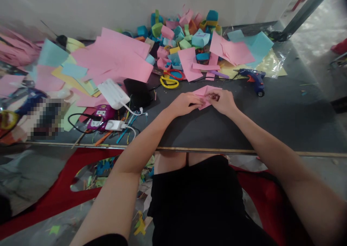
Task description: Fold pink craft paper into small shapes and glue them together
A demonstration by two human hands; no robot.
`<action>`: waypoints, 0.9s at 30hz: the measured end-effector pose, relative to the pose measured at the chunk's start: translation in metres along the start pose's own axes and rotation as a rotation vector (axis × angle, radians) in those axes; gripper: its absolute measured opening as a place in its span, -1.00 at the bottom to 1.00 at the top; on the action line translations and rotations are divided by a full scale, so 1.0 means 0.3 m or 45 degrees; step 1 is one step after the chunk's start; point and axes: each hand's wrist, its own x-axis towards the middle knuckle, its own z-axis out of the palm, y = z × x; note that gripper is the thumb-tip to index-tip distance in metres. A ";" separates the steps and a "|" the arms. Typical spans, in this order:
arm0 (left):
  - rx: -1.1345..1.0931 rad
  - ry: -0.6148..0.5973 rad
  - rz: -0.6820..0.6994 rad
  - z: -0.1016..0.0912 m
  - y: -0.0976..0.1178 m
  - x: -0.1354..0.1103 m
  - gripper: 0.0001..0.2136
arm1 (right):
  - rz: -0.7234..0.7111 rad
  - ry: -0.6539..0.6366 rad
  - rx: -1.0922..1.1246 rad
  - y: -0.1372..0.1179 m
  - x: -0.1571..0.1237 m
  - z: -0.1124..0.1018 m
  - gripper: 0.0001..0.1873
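Note:
A folded piece of pink paper lies on the dark tabletop in front of me, with creases and raised flaps. From the left, my left hand grips its near left edge, fingers bent over the paper. My right hand pinches the right side, its fingertips close to those of the left. Part of the paper is hidden beneath both hands. Just behind are scissors with yellow and red handles. To the right, a blue glue gun rests on the table.
Small folded paper boxes in several colours are heaped against the wall. Large pink sheets spread over the back left. A white charger block, a purple power socket and cables lie at the left. The table's front edge runs below my forearms.

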 end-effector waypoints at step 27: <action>0.430 -0.060 0.106 0.024 0.027 -0.030 -0.61 | -0.033 -0.094 -0.030 0.030 0.017 -0.019 -0.76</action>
